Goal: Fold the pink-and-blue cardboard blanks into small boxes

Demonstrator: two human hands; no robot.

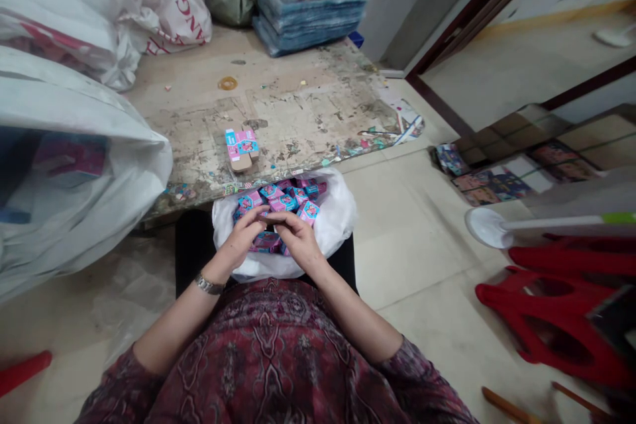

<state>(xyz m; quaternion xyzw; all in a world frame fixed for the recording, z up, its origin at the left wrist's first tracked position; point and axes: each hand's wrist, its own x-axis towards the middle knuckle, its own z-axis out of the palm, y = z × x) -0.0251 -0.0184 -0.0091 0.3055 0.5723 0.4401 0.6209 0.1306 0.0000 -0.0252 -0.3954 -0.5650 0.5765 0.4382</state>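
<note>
A small brown cardboard piece is held between my left hand and my right hand, fingers closed on its two ends. Both hands are over a white plastic bag on my lap. Inside the bag lie several small pink and blue boxes. On the table, near its front edge, rests a pink and blue carton with its brown inner side showing below.
Large white bags stand at the left, one with pink boxes inside. A blue-wrapped stack and a rubber band are on the table. Red stools and a white-headed tool are at the right.
</note>
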